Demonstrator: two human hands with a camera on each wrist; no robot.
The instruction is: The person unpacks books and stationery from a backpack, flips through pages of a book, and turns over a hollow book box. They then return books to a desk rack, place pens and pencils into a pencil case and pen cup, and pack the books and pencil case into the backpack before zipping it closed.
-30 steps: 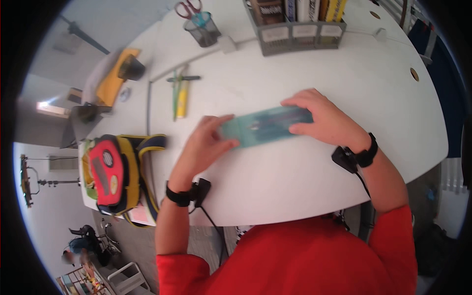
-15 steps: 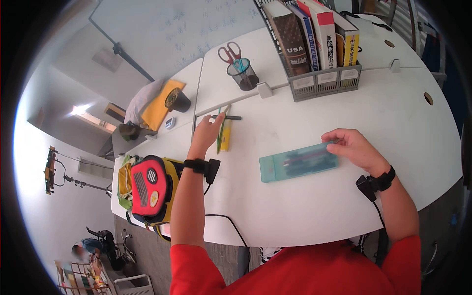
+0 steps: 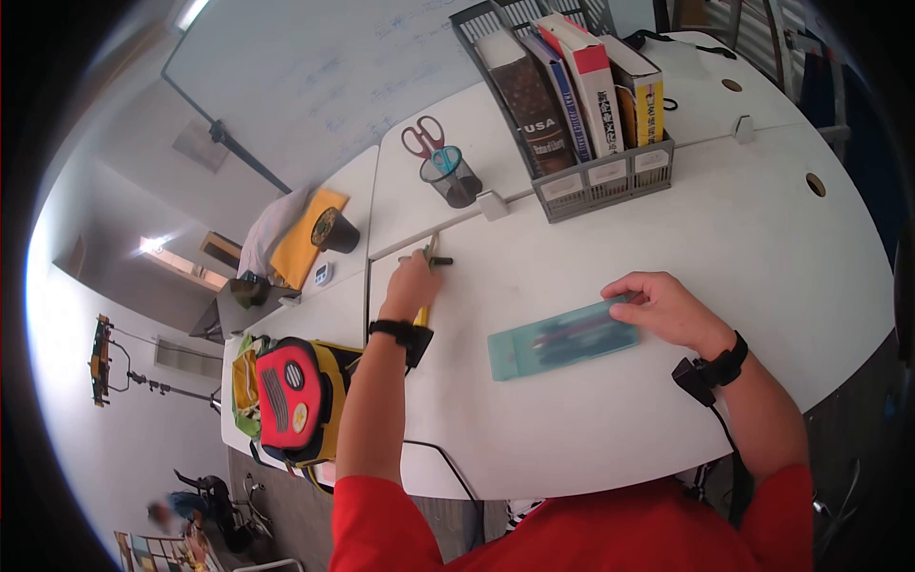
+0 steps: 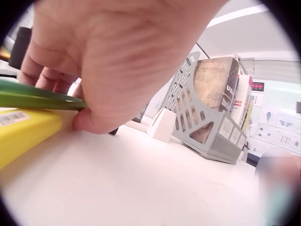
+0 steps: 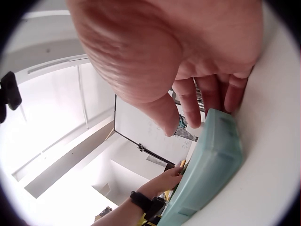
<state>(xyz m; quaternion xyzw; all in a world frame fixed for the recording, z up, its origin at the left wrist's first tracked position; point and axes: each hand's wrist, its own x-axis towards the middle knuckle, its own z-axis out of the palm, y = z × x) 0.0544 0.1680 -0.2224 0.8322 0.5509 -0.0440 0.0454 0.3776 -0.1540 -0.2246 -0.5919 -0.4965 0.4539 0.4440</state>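
Note:
On the white table (image 3: 534, 429) lies a translucent teal pencil case (image 3: 558, 340) with dark, slim contents showing through. My right hand (image 3: 667, 310) holds its right end loosely, thumb over the top and fingers curled past the far edge; the case end (image 5: 218, 146) shows close under the fingers in the right wrist view. Farther left, my left hand (image 3: 415, 286) pinches a slim green stick-like thing (image 4: 42, 100), thumb and fingertips at one end. A yellow item with a barcode label (image 4: 28, 129) lies beneath it. A black pen (image 3: 440, 260) sticks out beyond the left hand.
A grey rack (image 3: 610, 195) of books stands at the back, beside a mesh cup (image 3: 457, 186) with scissors (image 3: 424, 138). A red and yellow backpack (image 3: 291, 396) sits at the left edge. Behind it are a dark pot (image 3: 335, 232) and a small timer (image 3: 324, 275).
My left hand has left the pencil case and reached over to the pens at left, taking the green thing between its fingers. The right hand has stayed at the case's right end.

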